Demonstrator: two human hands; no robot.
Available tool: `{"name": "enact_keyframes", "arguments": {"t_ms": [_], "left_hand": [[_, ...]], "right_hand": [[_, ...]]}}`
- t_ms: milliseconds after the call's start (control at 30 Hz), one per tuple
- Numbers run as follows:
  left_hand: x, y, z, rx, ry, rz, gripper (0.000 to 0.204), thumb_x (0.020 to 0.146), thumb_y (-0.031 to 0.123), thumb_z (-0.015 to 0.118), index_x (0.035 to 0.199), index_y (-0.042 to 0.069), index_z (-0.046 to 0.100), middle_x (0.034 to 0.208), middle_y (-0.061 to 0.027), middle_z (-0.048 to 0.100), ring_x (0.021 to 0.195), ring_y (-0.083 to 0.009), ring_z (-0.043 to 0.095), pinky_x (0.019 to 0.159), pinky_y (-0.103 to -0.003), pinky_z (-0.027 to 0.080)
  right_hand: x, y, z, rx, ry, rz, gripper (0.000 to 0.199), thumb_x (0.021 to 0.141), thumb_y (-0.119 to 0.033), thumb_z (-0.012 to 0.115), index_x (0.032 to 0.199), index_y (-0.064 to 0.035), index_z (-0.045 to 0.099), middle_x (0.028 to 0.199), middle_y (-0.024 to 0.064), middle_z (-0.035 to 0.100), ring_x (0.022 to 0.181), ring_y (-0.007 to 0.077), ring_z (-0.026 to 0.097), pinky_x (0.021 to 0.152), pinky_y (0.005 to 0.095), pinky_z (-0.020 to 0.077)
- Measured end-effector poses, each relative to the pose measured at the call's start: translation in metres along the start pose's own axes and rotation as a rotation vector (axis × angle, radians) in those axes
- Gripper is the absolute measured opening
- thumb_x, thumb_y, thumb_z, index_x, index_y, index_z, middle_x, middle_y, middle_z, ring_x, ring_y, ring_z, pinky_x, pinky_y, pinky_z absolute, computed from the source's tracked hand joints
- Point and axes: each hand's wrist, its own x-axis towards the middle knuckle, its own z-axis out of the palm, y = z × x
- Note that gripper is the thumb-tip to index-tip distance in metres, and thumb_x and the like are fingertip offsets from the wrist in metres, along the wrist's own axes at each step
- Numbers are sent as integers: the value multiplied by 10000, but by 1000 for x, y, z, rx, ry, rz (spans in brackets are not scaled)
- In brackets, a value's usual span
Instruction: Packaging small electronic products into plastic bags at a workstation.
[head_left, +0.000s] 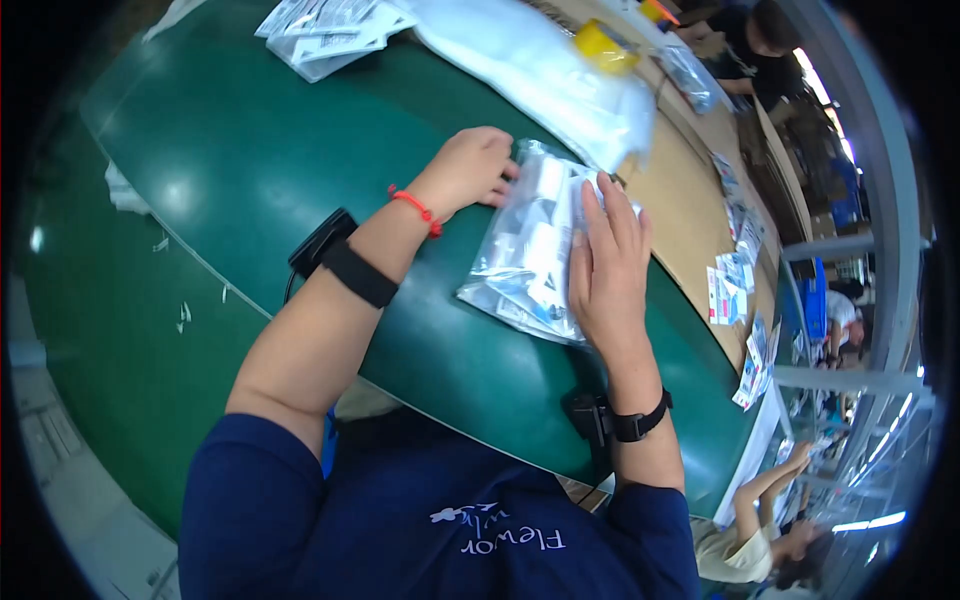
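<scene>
Factory packing line, by the looks. Long green counter under both grips; stacks of small packets and a big clear plastic bag beyond them; more packets along a brown bench to the right; other workers seated at same line w/ blue crates behind.

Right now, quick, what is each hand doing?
Left hand: fingers curled, pressing the far edge of the clear plastic bag of white parts on the green table.
Right hand: open, lying flat on that bag.
</scene>
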Motion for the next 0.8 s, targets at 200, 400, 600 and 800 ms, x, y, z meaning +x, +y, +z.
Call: {"name": "enact_keyframes", "arguments": {"t_ms": [200,400,600,800], "left_hand": [[-10,25,8,52,-29,-141,604,945,468,479,1205,-77,475,998,-137,603,751,-169,625,666,-293,555],[-19,9,32,18,-321,-238,625,895,533,540,1154,-35,507,998,-113,604,820,-150,613,707,-286,544],[-44,-25,65,-45,-665,-240,447,920,306,599,1233,11,480,1076,-66,606,935,-117,594,815,-248,507],[-83,-22,122,-284,-485,-337,466,893,191,626,1276,-15,457,1151,-99,596,1045,-161,589,868,-297,502]], "right_hand": [[-33,45,5,1176,291,600,392,935,-136,509,1300,3,471,1304,132,498,1188,225,477,1011,350,361],[-76,81,-7,1900,197,1018,424,940,-189,546,1314,-12,455,1210,78,555,1045,147,542,919,281,427],[-92,83,-15,1940,-22,959,439,939,-264,541,1293,-9,484,1070,84,599,957,147,591,845,277,485],[-107,107,2,2000,-88,906,487,926,-312,564,1278,13,476,1124,83,588,983,158,584,859,272,477]]}}
